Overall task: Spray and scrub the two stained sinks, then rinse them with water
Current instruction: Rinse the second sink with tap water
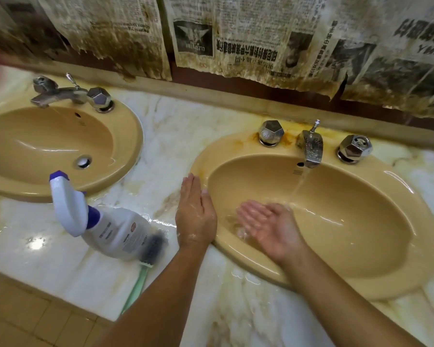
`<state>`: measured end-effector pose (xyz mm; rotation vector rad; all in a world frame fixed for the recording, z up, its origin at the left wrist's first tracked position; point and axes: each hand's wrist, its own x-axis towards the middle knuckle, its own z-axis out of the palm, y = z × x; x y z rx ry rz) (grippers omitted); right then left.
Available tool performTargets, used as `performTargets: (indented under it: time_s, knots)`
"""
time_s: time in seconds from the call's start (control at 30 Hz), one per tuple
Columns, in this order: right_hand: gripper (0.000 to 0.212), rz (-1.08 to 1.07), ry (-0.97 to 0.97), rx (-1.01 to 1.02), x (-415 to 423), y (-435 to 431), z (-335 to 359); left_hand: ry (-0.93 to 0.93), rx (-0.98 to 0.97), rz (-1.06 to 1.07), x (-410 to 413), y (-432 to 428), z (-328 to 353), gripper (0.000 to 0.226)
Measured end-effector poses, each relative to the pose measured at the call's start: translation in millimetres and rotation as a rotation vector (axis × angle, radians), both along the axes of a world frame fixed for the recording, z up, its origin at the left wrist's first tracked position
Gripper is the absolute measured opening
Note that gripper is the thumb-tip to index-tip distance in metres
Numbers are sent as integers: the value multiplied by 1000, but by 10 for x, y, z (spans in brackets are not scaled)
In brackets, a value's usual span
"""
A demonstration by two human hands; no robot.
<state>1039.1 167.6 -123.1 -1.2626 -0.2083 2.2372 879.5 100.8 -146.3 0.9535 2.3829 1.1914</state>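
Soft warm light, glare on the wet countertop, wide-angle bending at edges.

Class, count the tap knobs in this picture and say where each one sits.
4. Right sink: one knob left of the spout, another right of it. Left sink: one clear knob, one blurred knob at the far side.

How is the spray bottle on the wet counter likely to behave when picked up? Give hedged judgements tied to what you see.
Probably slippery: the spray bottle sits on the wet counter, and the left hand looks wet. Likely stiff, being moulded plastic. Possibly top-heavy and apt to tip, given its large trigger head.
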Motion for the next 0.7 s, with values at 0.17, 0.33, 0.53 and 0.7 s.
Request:
performTargets:
  time_s: [0.17, 0.33, 0.53, 0.7]
  knots:
    - [45, -414, -21, -86, 443, 775, -121, 11, -3, 0, -7, 14, -4, 49]
    - [45, -228, 67, 59, 160, 646, 74, 27, -31, -27, -43, 30, 0, 49]
    - [49, -338, 35, -46, 356, 851, 107, 39, -26, -43, -47, 35, 7, 49]
    - [44, -348, 44, -36, 437, 896, 217, 45, -29, -49, -62, 33, -6, 49]
